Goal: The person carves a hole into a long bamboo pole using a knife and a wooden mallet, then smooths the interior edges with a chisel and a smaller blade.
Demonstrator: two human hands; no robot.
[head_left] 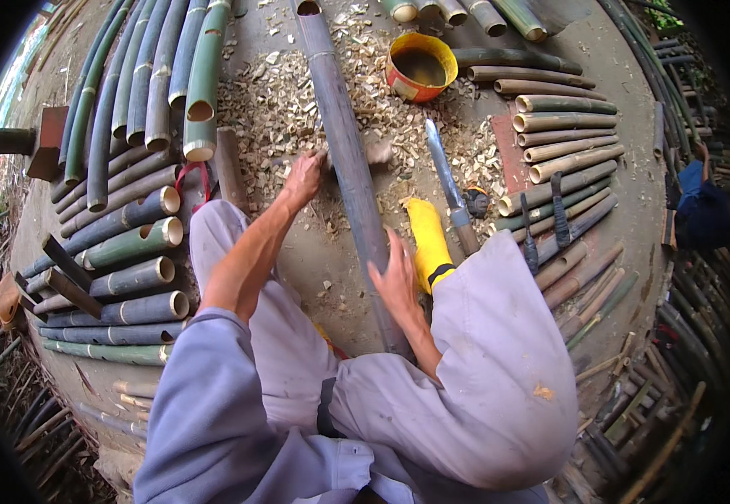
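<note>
A long dark bamboo pole (340,109) runs from the far middle down between my legs, with a hole cut near its far end. To the left of it, my left hand (302,179) is closed, its fingers curled against the end of a short wooden piece (375,154) that passes under the pole. What the fingers hold is partly hidden. My right hand (397,281) lies along the pole's right side, fingers stretched out and apart. Right of the pole, a long chisel-like tool (441,160) with a grey metal blade and wooden handle lies beside my yellow boot (429,239).
Wood chips (268,101) cover the ground ahead. A yellow-and-red bucket (421,67) with murky liquid stands beyond the tool. Cut bamboo tubes (134,281) lie in rows at left, more bamboo pieces (570,143) at right. A person in blue (705,197) is at far right.
</note>
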